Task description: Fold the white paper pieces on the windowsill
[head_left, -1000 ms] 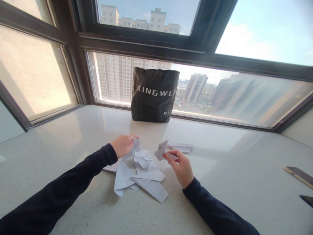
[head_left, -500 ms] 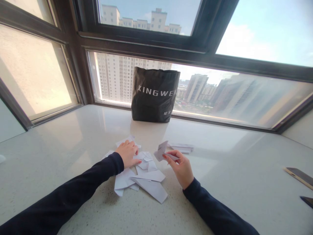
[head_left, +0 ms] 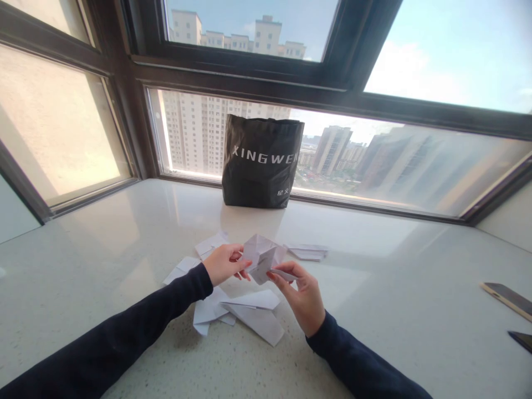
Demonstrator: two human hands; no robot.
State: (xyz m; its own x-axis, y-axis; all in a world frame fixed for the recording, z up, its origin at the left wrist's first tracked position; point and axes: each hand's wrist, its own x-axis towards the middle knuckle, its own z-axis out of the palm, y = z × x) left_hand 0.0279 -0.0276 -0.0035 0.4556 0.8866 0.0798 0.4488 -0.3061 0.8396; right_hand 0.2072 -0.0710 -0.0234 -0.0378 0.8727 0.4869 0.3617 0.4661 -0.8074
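My left hand (head_left: 228,261) pinches a folded white paper (head_left: 254,245) between thumb and fingers, lifted above the counter. My right hand (head_left: 300,288) grips another folded paper (head_left: 264,267) with faint marks on it, close in front of the left one; the two pieces overlap in view, and I cannot tell whether they touch. Below my hands lies a loose pile of folded white papers (head_left: 253,316). More papers lie behind my left wrist, one (head_left: 210,244) farther back and one (head_left: 180,268) to the left. A flat folded strip of paper (head_left: 308,252) rests beyond my right hand.
A black bag (head_left: 261,166) with white lettering stands upright on the pale speckled counter (head_left: 394,299), against the dark-framed window (head_left: 249,77). At the right edge lie a flat dark object with a light rim (head_left: 507,298) and a second dark object (head_left: 521,341), partly cut off.
My left hand has picked up a folded paper from the pile and moved slightly right. My right hand has shifted a little left with its paper, bringing the two pieces together in view.
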